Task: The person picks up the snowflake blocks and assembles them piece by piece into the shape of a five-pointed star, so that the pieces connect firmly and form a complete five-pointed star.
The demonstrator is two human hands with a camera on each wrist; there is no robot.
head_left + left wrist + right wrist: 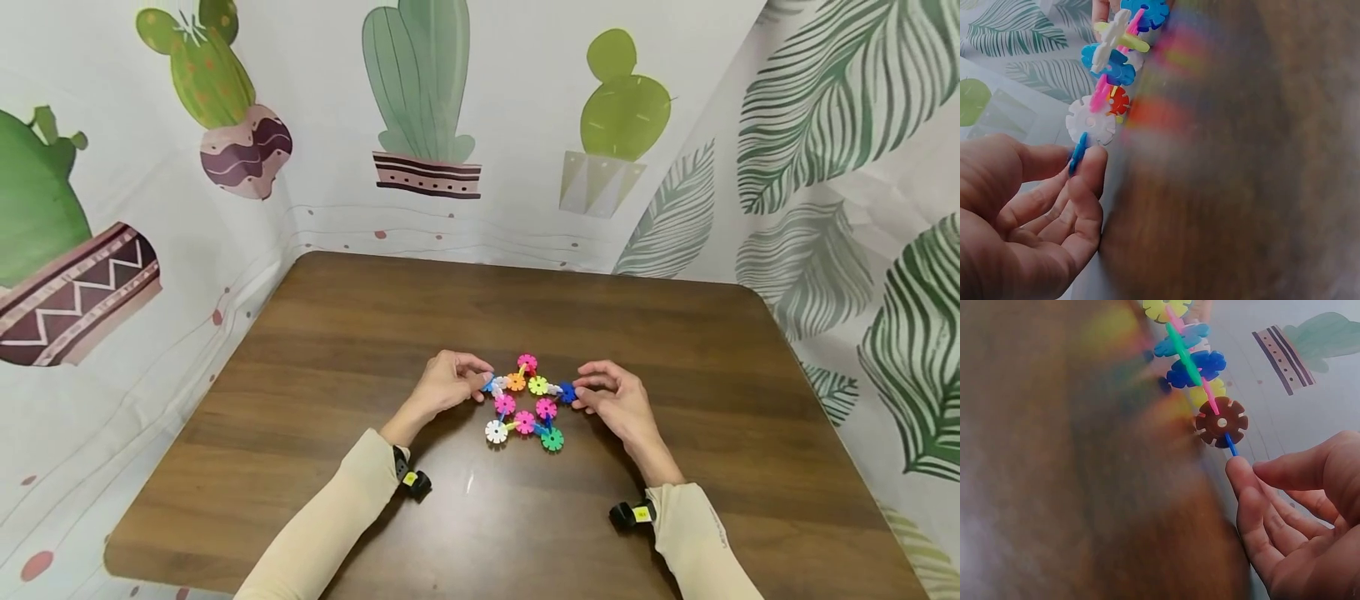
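Note:
A star of interlocking plastic flower discs (525, 422) lies low over the table, joined edge to edge in several colours. At its left tip, my left hand (447, 383) pinches a light blue disc (1078, 154) between thumb and forefinger. A white disc (1090, 122) is slotted to that one. My right hand (617, 402) pinches the dark blue disc (567, 392) at the right tip, and a brown disc (1222, 422) adjoins it in the right wrist view. A pink disc (527, 363) tops the star; white (496, 432) and green (552, 439) discs form its lower tips.
The brown wooden table (360, 333) has a glossy top that mirrors the discs in the wrist views. Behind it hangs a white cloth (517, 225) printed with cacti and leaves. Each wrist wears a small black camera, one on the left (417, 483).

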